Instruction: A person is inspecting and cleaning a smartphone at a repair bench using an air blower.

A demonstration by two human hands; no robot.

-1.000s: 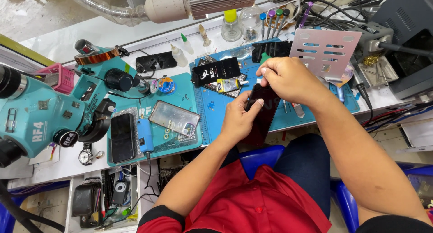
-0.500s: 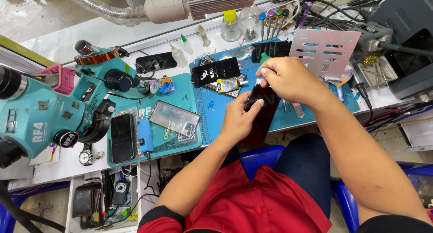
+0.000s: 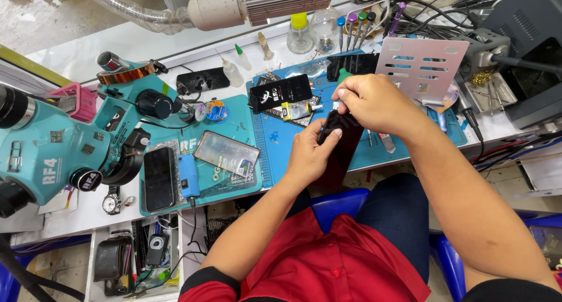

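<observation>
Gripping a flat black slab-shaped phone (image 3: 338,153) from the side, the left hand (image 3: 309,155) has its thumb laid along the dark face, while the right hand (image 3: 374,103) pinches at the phone's upper end with fingertips closed together. The phone is held tilted over the front edge of the blue rubber work mat (image 3: 410,144), just above the white counter (image 3: 76,211) and in front of the person's red shirt.

Beside the left hand lies a clear-cased phone with a pale reflective back (image 3: 226,153) on a second teal mat (image 3: 234,123). Further left on that mat rest another black phone, face up (image 3: 158,178), and a small blue rectangular tool (image 3: 188,176). A large teal microscope (image 3: 52,150) stands at the counter's left end. Behind the right hand leans a pale pink perforated metal plate (image 3: 421,62), and a black printed packet (image 3: 281,92) lies near the mat's far edge.
</observation>
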